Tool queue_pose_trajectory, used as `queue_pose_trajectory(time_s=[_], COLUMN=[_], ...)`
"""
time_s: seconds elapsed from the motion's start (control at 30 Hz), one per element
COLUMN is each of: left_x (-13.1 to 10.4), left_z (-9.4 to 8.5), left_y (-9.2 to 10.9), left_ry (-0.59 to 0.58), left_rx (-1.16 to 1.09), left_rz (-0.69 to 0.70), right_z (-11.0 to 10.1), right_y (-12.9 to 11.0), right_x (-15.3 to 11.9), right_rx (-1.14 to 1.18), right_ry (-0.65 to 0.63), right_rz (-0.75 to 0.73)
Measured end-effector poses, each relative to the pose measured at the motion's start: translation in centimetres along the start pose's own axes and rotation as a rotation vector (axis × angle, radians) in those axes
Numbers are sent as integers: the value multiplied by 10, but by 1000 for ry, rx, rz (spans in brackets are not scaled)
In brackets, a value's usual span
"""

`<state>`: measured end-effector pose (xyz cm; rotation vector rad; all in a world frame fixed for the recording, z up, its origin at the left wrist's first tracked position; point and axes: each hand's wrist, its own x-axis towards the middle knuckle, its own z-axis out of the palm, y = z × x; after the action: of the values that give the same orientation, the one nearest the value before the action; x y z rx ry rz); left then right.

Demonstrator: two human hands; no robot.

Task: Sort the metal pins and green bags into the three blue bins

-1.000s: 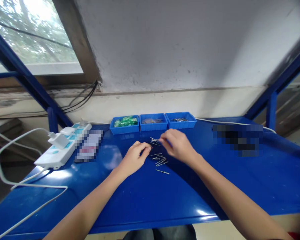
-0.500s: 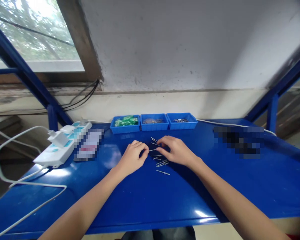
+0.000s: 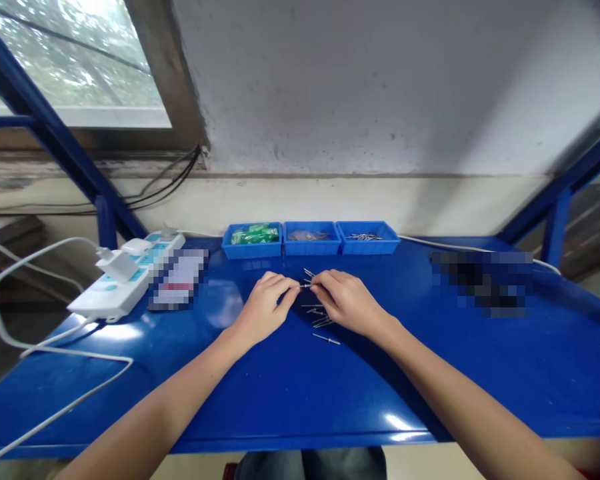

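Note:
A thin silvery blind rivet [image 3: 305, 286] is held level just above the table, spanning the gap between my two hands. My left hand [image 3: 270, 303] pinches one end between thumb and forefinger. The fingers of my right hand [image 3: 344, 299] are closed at the other end, and their tips hide part of it. Several more rivets [image 3: 323, 321] lie loosely on the blue table under and beside my right hand. One separate rivet [image 3: 327, 339] rests nearer to me.
Along the back stand three blue bins: one with green packets [image 3: 253, 251], one with small clear packets [image 3: 310, 248], one with metal rivets [image 3: 369, 247]. A white power strip [image 3: 125, 280] with cables and a blurred phone-like object [image 3: 180, 277] lie left; a blurred dark object [image 3: 485, 283] lies right.
My right hand has moved slightly left and its fingers have closed on the end of the rivet in my left hand. The view has shifted a little.

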<state>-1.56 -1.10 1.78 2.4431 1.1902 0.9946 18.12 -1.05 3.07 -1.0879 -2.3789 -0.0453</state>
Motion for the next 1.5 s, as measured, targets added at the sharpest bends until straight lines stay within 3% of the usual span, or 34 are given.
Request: queue_pose_trajectory(time_s=[0.2,0.3,0.37,0.43,0.5,0.57,0.67,0.77,0.87,1.17,1.37,1.5], left_x=[-1,1,3,5,7,7,5,3,2,1,2,3], left_z=[1,7,12,16,18,18,15,11,8,10,8,7], left_y=[-2,-4,-5,-5,-3,-1,-1,-7,-14,-8,-2,-3], left_ry=[-94,-139,-173,-213,-238,-229,-182,-129,-64,-21,16,7], left_rx=[31,81,121,157,186,217,236,154,45,-67,-47,-14], left_rz=[-1,-29,-44,-31,11,40,-1,-64,-63,-43,-60,-80], right_z=[-5,-17,-24,-29,-28,-23,-12,-1,6,7,9,8], right_y=[-1,15,34,55,67,66,43,16,3,3,4,0], right_x=[-1,1,3,3,1,-3,-4,-1,1,1,1,1], right_rx=[-85,-140,-222,-320,-354,-270,-29,100,92,-53,4,39], right_ry=[57,235,434,507,366,152,-8,-60,-70,-48,-69,-51], right_rz=[-136,-123,57,336,570,631,419,131,-18,-22,113,59])
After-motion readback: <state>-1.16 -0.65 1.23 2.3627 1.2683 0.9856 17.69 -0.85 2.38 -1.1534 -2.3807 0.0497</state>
